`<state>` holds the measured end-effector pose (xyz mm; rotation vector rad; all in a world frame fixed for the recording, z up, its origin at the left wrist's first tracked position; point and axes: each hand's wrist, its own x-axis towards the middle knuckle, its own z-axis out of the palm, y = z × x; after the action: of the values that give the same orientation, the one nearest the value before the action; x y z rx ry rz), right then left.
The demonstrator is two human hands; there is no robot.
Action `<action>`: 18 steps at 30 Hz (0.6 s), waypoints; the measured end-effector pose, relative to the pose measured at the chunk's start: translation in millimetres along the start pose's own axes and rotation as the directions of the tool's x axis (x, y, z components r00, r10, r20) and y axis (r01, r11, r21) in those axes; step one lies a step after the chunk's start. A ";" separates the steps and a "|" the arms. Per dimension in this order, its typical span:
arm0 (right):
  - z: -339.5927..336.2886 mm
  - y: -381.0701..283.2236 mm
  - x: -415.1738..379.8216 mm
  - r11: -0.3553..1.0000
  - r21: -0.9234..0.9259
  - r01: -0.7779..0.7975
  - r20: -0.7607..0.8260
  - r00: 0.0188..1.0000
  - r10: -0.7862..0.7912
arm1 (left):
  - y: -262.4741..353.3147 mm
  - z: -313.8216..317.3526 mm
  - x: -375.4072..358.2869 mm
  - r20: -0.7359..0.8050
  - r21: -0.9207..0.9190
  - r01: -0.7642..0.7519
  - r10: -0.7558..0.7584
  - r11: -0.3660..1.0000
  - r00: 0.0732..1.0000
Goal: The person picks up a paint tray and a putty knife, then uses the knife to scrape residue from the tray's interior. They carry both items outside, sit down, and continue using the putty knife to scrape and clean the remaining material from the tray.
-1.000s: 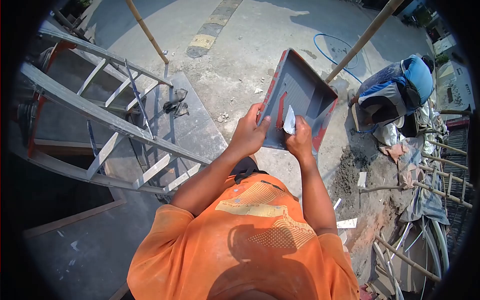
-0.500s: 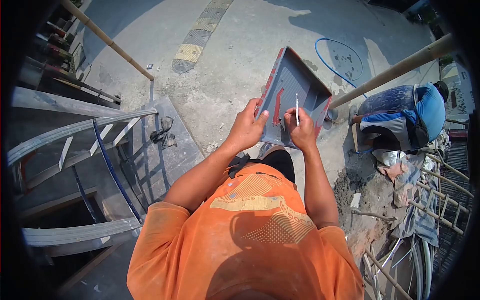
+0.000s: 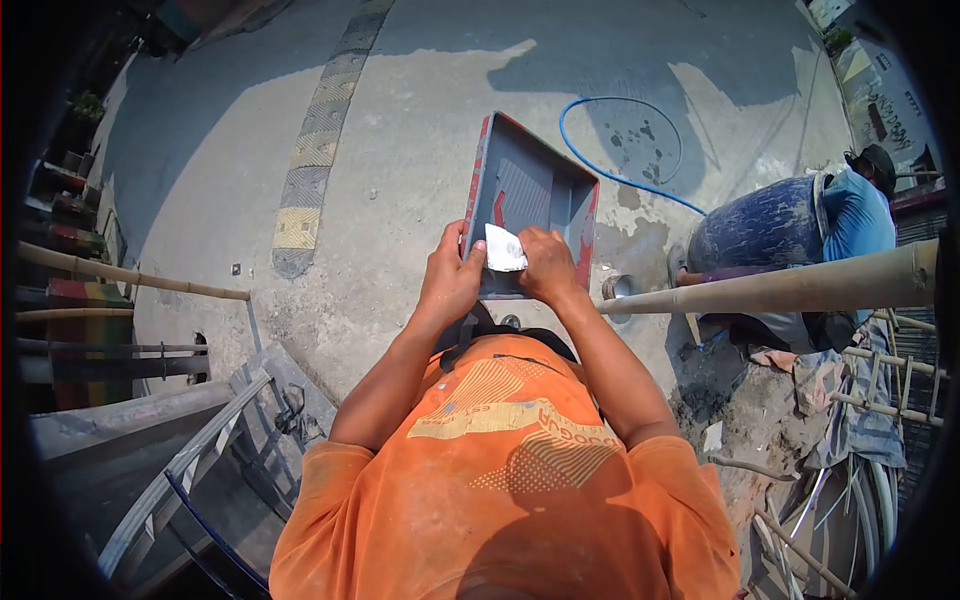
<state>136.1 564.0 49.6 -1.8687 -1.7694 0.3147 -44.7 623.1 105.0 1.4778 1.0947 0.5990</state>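
Note:
A grey paint tray [image 3: 530, 195] with a ribbed floor and red paint on its rim and inside is held out in front of my orange shirt. My left hand [image 3: 450, 275] is closed on its left rim, thumb on the inner side. Over the near end of the tray, my right hand [image 3: 550, 265] pinches a thin, flat white piece [image 3: 503, 248] with a small grey mark. Its broad face is turned up toward me, and its left edge is close to my left thumb. Part of the tray's near end is hidden behind both hands.
A bamboo pole [image 3: 780, 284] slants in from the right, near a metal container [image 3: 621, 288]. A person in blue [image 3: 858, 225] bends by a blue drum [image 3: 750, 222]. A blue hose [image 3: 640, 184] loops ahead; a curved metal frame [image 3: 190, 450] stands lower left.
The white piece has turned from edge-on to broad face up and come closer to my left hand. The view has shifted, so the tray appears further left.

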 end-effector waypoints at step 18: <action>-60.3 314.2 303.0 0.928 0.253 -0.275 -0.440 0.821 0.364 | 107.1 161.9 501.1 0.458 0.059 -0.203 0.154 0.977 0.875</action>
<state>467.1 849.1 -8.2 -1.9041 -1.0577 0.1075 343.1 993.2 66.0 1.7152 0.6354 0.2979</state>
